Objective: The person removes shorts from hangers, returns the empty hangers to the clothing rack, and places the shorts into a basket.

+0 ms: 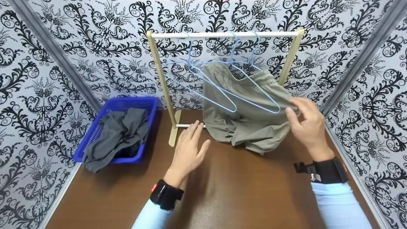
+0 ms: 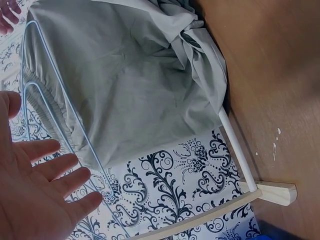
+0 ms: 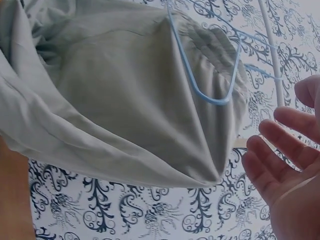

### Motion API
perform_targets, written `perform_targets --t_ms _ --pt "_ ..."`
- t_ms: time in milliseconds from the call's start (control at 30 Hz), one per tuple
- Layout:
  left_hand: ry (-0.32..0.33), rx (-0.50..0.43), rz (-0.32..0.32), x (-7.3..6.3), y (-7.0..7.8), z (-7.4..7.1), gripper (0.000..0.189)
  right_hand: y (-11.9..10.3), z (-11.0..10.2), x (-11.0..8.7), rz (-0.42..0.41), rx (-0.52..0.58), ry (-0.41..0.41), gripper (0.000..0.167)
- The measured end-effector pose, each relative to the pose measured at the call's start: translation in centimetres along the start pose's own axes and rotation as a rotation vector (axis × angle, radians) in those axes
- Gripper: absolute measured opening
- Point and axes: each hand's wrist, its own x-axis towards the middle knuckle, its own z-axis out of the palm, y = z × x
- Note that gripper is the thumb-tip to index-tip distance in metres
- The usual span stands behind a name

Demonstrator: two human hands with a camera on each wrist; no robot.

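Head view: hanging at 2 o'clock from the left hand (image 1: 188,147), khaki shorts (image 1: 254,121), below the white rail (image 1: 210,35) of a wooden rack (image 1: 157,60) and behind 2 of 3 blue hangers (image 1: 234,111). Gripping nothing on the left, with fingers straight and close together, thumb apart. At 9 o'clock from the right hand (image 1: 307,124), the shorts again, just beside loosely bent fingers. At 9 o'clock overall, a blue basket (image 1: 152,108) with grey clothing (image 1: 119,130) spilling over the rim, on a brown tabletop (image 1: 229,190).

Left wrist view: at 8 o'clock, the left hand, fingertips apart, near the hangers. At 1 o'clock from there, the shorts; at 4 o'clock, the rack's wooden foot (image 2: 278,193).

Right wrist view: at 4 o'clock, the right hand, holding nothing, with wallpaper (image 3: 155,210) showing between fingertips and cloth. At 10 o'clock, the shorts, with 1 hanger corner (image 3: 215,101) crossing the waistband (image 3: 212,55).
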Motion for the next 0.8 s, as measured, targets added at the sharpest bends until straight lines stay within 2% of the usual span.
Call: perform_targets --t_ms 133,433,600,800 --pt "0.0 -0.003 0.002 0.0 0.1 -0.1 0.061 0.3 -0.3 0.9 0.016 -0.017 0.01 0.029" --pt "-0.001 0.005 0.009 0.1 0.5 -0.1 0.059 0.9 -0.5 1.8 0.156 -0.063 -0.079 0.036" --pt "-0.009 0.014 0.012 0.3 0.9 0.2 0.058 1.3 -0.1 1.9 0.231 -0.074 -0.106 0.038" --pt "-0.032 0.014 0.015 0.1 1.3 0.7 0.057 2.2 0.8 1.3 0.264 -0.074 -0.115 0.04"
